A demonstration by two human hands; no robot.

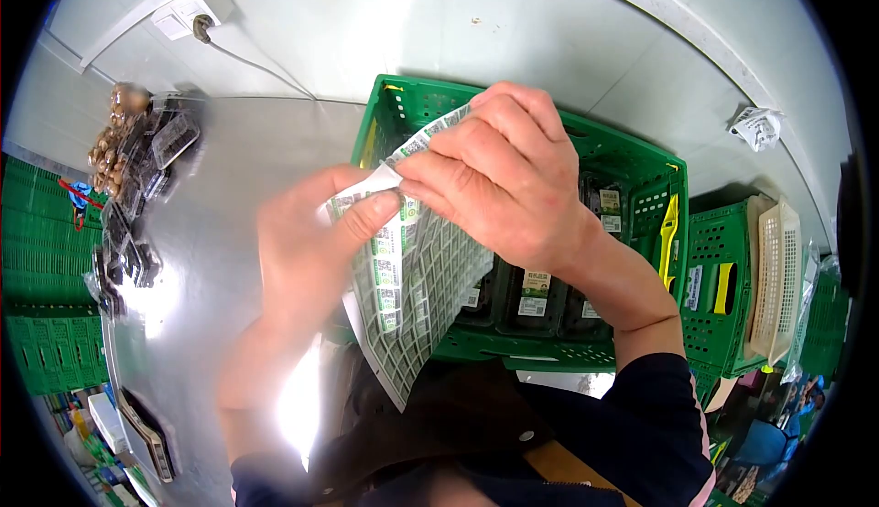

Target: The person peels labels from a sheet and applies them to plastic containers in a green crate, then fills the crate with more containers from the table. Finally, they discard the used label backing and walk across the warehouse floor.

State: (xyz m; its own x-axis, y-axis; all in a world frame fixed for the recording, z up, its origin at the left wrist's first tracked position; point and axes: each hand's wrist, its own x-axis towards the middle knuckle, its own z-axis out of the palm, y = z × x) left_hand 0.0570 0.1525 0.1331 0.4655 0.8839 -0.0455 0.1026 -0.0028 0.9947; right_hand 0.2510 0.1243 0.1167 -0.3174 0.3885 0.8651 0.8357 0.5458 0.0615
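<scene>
the sheet [430,274] of small green-and-white labels hung between both hands, in front of the crate [632,141] and partly hiding it. its upper edge was bent over, showing a strip of white back, and its lower corner pointed down toward the person's dark apron [439,425].

the left hand [307,232] was blurred; its grip was clamped on the sheet's left edge, thumb laid over the front. the right hand [508,173] had its grip clamped on the upper edge, thumb and fingers pinched together close to the left thumb.

the green crate held dark packs [536,292] with printed labels, and a yellow handle [669,232] stood at its right end. a second crate [705,269] was just beside it on the right, next to a pale basket [776,278].

on the left, clear trays [174,141] and bagged brown goods [110,155] lay along the far edge of the metal desk [229,196]. a plug [202,26] sat in the wall socket [212,2].
</scene>
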